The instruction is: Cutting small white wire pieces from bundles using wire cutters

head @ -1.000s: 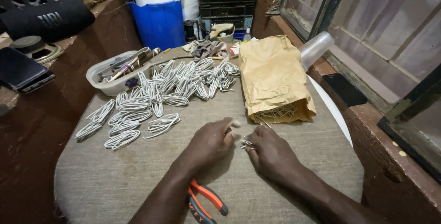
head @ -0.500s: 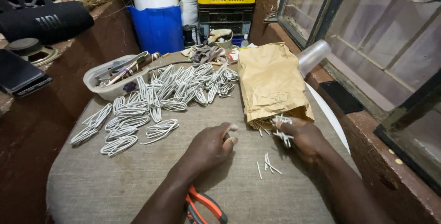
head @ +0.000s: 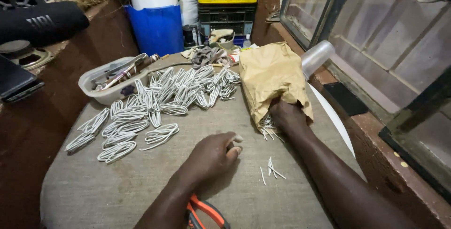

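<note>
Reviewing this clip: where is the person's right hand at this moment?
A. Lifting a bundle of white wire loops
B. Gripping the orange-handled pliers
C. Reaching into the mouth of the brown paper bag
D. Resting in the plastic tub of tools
C: the right hand is tucked into the open end of the brown paper bag, where thin white sticks spill out.

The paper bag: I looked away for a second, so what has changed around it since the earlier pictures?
The right hand left the left hand and went into the paper bag's mouth. A few short white sticks now lie loose on the cloth. The left hand, wire loops and pliers stayed put.
</note>
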